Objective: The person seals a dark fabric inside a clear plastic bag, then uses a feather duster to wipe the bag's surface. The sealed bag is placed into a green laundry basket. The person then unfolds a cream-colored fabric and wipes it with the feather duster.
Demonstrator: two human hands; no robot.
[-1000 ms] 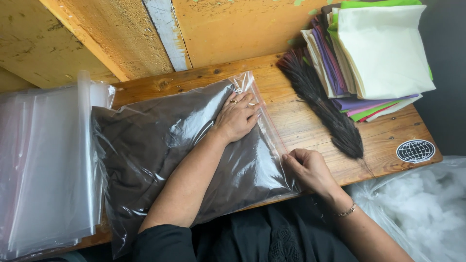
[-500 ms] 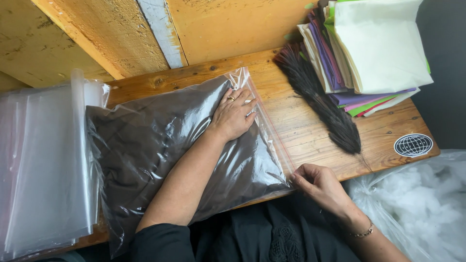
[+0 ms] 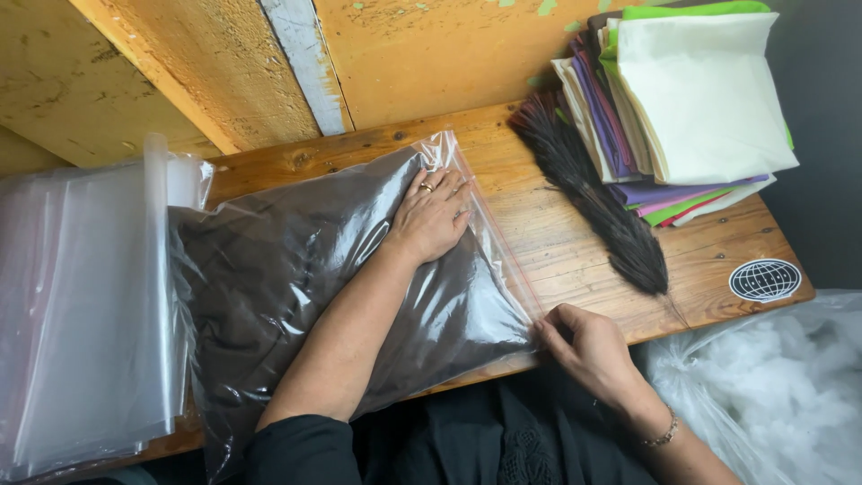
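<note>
A clear zip bag [image 3: 269, 296] stuffed with dark brown fabric lies across the wooden table [image 3: 575, 242]. My left hand [image 3: 431, 216] rests flat on the bag near its upper right, fingers spread, a ring on one finger. At the table's near edge my right hand [image 3: 584, 346] pinches the bag's lower right corner on its pink seal strip [image 3: 498, 238]. A bracelet circles that wrist.
A stack of empty clear bags [image 3: 81, 314] lies at the left. A dark fibre brush [image 3: 593, 202] and a pile of folded coloured cloths [image 3: 691, 99] sit at the right. A round sticker [image 3: 764, 279] marks the table corner. A bag of white stuffing [image 3: 763, 395] sits below.
My right hand slid down along the seal strip toward the near table edge. My left hand stayed pressed on the bag.
</note>
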